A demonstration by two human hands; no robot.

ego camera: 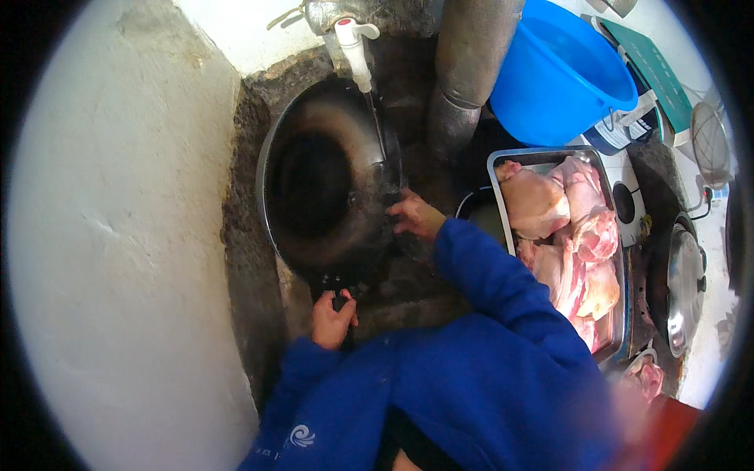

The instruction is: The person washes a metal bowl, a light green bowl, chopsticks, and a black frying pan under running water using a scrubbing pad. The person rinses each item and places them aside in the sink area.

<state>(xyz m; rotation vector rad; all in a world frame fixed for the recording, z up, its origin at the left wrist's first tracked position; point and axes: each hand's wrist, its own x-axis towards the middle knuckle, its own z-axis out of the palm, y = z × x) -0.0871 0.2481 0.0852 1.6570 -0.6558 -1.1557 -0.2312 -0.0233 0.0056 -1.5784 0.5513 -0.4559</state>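
Observation:
A dark wok (312, 182) with a worn, browned inside lies tilted beneath a white tap (353, 50). My left hand (334, 319) is closed around the wok's black handle (339, 302) at the near side. My right hand (417, 215) is at the wok's right rim with its fingers bent. Dark shadow hides whether those fingers grip the rim or some small thing. From the tap's spout a thin line, seemingly running water (377, 126), comes down into the right part of the wok.
A metal tray (499, 191) of raw meat pieces (539, 203) stands to the right, partly over a pot (480, 209). Behind it are a blue bucket (554, 88) and a metal pipe (474, 53). A lidded pan (685, 288) is far right. The pale wall (129, 235) bounds the left.

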